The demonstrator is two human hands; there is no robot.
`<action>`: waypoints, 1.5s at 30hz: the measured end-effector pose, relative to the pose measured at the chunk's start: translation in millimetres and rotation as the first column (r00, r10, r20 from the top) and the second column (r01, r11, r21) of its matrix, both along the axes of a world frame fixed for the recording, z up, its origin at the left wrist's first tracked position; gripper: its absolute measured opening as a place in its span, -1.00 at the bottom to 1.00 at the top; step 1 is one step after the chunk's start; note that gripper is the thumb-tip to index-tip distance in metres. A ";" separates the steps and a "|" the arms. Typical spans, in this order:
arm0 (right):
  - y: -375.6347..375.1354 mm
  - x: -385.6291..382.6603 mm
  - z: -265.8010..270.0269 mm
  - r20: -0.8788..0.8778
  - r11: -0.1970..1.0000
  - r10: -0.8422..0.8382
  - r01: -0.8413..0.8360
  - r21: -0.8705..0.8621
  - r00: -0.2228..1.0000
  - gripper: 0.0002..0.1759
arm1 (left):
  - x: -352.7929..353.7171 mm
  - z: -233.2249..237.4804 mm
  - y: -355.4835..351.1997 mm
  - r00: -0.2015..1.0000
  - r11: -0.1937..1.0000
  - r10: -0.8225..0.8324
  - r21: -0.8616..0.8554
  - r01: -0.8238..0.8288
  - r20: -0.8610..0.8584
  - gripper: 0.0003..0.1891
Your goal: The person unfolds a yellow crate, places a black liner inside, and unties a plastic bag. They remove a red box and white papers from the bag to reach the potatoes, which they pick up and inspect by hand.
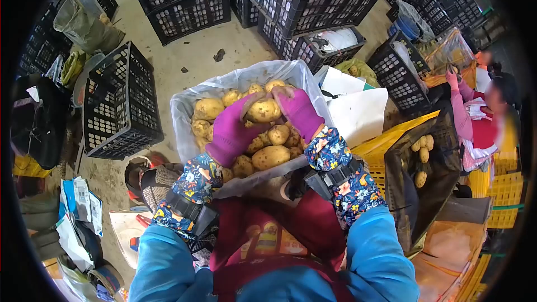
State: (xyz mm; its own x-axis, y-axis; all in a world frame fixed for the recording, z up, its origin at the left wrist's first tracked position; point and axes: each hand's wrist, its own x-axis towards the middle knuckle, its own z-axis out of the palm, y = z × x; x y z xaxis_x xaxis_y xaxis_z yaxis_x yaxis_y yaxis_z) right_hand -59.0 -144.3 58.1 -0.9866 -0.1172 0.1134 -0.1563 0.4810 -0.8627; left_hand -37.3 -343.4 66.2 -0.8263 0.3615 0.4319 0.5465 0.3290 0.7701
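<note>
Over the near middle of the lined container, both hands meet around one oval, soil-specked yellow potato [264, 110]. Left hand [234, 130], in a purple knit glove, wraps it from the left with thumb and fingers pinching; right hand [302, 113], matching glove, closes on its upper right. Exact underside contact: can't tell. Two-sided hold probably because the thing is smooth and rounded, and it leaves the top face visible.

Held just above the heap of loose yellow potatoes [271, 157], so any slip would likely be a short drop. Heap sits inside a translucent white plastic liner [183, 109] folded over the container rim, presumably to stay put and shield skins from hard edges.

Right of that: yellow slatted plastic crate [376, 154] with a black sheet liner [400, 190], a few potatoes on it, within reach. Left: black slatted plastic crate [126, 137] on the concrete floor [196, 45], clear of the elbows.
</note>
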 end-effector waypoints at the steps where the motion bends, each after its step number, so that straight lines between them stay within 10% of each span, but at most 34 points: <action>1: 6.2 -4.3 -6.9 -0.116 0.998 0.057 -0.056 0.010 0.992 -0.50 | -4.5 -0.3 -1.8 0.995 0.999 -0.005 0.041 0.001 0.102 -0.37; 3: -11.6 8.4 23.6 0.410 0.911 -0.059 0.217 -0.351 0.910 -0.51 | -12.8 -3.9 -7.4 0.951 0.993 -0.030 0.122 -0.007 0.306 -0.39; 4: -14.8 12.3 14.3 -0.064 0.980 -0.035 0.021 -0.198 0.997 -0.49 | -14.9 -8.3 -8.7 0.921 0.994 -0.031 0.107 -0.012 0.388 -0.40; 7: -22.0 23.6 29.1 0.016 0.941 0.022 -0.026 0.338 1.000 -0.51 | -12.2 -23.7 -7.6 0.912 1.000 0.004 -0.008 -0.001 0.411 -0.36; 11: -4.7 7.2 7.9 -0.146 0.949 0.019 0.028 0.315 0.989 -0.55 | -3.5 11.1 -7.3 0.757 0.970 -0.138 0.243 -0.028 0.638 -0.33; 12: -1.1 5.7 29.0 0.493 0.968 -0.093 0.194 -0.158 0.865 -0.53 | -2.3 15.3 -8.2 0.746 0.964 -0.142 0.264 -0.046 0.651 -0.33; 16: -12.2 -5.2 -19.4 -0.338 0.969 -0.161 0.084 -0.233 0.927 -0.52 | 0.1 24.4 -12.7 0.735 0.968 -0.150 0.250 -0.027 0.661 -0.44; 20: -33.0 14.2 -0.2 -0.072 0.984 -0.029 0.015 -0.178 0.997 -0.58 | -2.5 -13.0 5.6 0.952 0.976 0.082 0.171 -0.136 0.294 -0.56; 24: -45.2 28.4 27.4 -0.056 0.995 -0.092 0.089 -0.053 0.994 -0.64 | -18.9 -60.0 3.2 0.890 0.919 0.378 -0.010 -0.393 -0.255 -0.65; 28: -45.7 24.4 27.4 -0.322 0.986 -0.098 0.049 -0.158 0.942 -0.61 | -10.6 -18.7 -8.5 0.833 0.940 0.239 -0.095 -0.327 -0.499 -0.61; 29: -44.6 20.4 20.7 -0.251 0.975 -0.142 0.092 -0.200 0.958 -0.61 | -7.4 -4.7 -6.0 0.958 0.956 0.285 0.080 -0.281 -0.037 -0.57; 31: -43.0 17.1 0.9 -0.157 0.956 -0.189 0.145 -0.256 0.969 -0.58 | -1.7 13.3 5.4 0.632 0.835 -0.048 0.378 -0.399 0.773 -0.49; 34: -45.4 16.0 -15.2 0.098 0.908 -0.149 0.175 -0.382 0.984 -0.47 | 1.7 -7.7 13.6 0.932 0.928 0.357 -0.091 -0.362 -0.070 -0.45; 37: -39.5 21.2 -2.9 0.245 0.928 -0.088 0.169 -0.332 0.966 -0.44 | 4.5 1.6 11.2 0.933 0.901 0.360 -0.267 -0.343 0.014 -0.56; 45: -20.8 19.1 39.6 0.726 0.604 0.224 0.492 -0.627 0.650 -0.42 | -10.1 9.6 2.9 0.922 0.926 0.031 0.336 -0.172 0.385 -0.53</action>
State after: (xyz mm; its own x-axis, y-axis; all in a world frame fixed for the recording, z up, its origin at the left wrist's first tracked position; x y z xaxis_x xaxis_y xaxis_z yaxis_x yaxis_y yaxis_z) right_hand -39.9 -165.1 97.7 -0.7645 -0.2048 -0.6112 0.6347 -0.4044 -0.6584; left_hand -47.4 -340.5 75.9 -0.9738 0.1462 0.1743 0.1807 0.0317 0.9830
